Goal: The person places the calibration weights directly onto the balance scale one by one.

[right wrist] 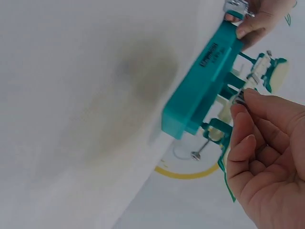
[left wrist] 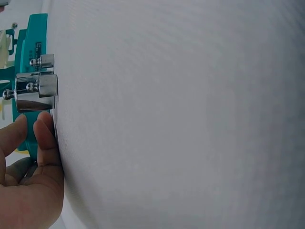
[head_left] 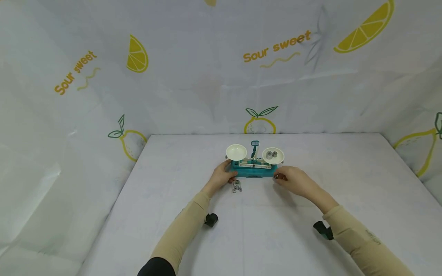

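A teal balance scale (head_left: 254,171) stands mid-table. Its left pan (head_left: 236,152) is empty and its right pan (head_left: 273,155) carries two small metal weights. My left hand (head_left: 227,173) grips the left end of the base, thumb on the front; the same hand (left wrist: 28,162) shows in the left wrist view beside the base (left wrist: 34,33). Just in front of it, a few chrome weights (head_left: 236,186) (left wrist: 35,90) stand on the table. At the scale's right end, my right hand (head_left: 280,178) (right wrist: 245,102) pinches a small grey metal piece (right wrist: 239,97) between thumb and forefinger, close to the base (right wrist: 205,81).
The white table (head_left: 269,230) is walled on three sides by a pale cloth printed with lemons (head_left: 137,55). Bare tabletop lies in front of and to both sides of the scale.
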`<action>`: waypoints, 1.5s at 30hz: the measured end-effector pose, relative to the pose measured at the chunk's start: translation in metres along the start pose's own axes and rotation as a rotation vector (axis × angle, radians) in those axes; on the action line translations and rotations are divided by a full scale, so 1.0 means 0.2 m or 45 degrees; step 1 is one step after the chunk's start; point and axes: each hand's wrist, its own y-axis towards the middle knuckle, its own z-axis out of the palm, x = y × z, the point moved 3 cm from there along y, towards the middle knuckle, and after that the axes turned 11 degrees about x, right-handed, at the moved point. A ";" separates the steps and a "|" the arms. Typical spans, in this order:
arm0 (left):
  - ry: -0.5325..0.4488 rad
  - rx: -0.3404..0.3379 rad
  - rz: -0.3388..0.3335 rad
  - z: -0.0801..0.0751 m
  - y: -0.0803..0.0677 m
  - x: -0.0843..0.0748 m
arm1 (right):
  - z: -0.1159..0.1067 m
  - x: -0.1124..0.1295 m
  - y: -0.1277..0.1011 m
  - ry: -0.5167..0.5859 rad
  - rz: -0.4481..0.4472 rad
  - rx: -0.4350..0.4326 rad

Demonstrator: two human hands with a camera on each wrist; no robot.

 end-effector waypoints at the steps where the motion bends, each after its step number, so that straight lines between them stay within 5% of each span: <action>1: 0.002 0.000 -0.001 0.00 0.00 0.00 | -0.02 0.01 0.00 -0.006 -0.011 -0.026; 14: -0.001 -0.001 0.003 0.00 0.00 0.00 | -0.15 0.01 0.03 0.011 -0.057 -0.343; 31: 0.015 -0.002 0.009 0.00 -0.01 -0.01 | -0.14 -0.02 0.15 0.026 0.129 -0.248; 36: -0.002 0.002 0.019 0.00 -0.04 -0.05 | -0.15 -0.02 0.16 0.031 0.140 -0.241; 45: 0.012 -0.004 0.010 0.00 -0.01 0.00 | -0.15 -0.04 0.13 0.057 0.151 -0.291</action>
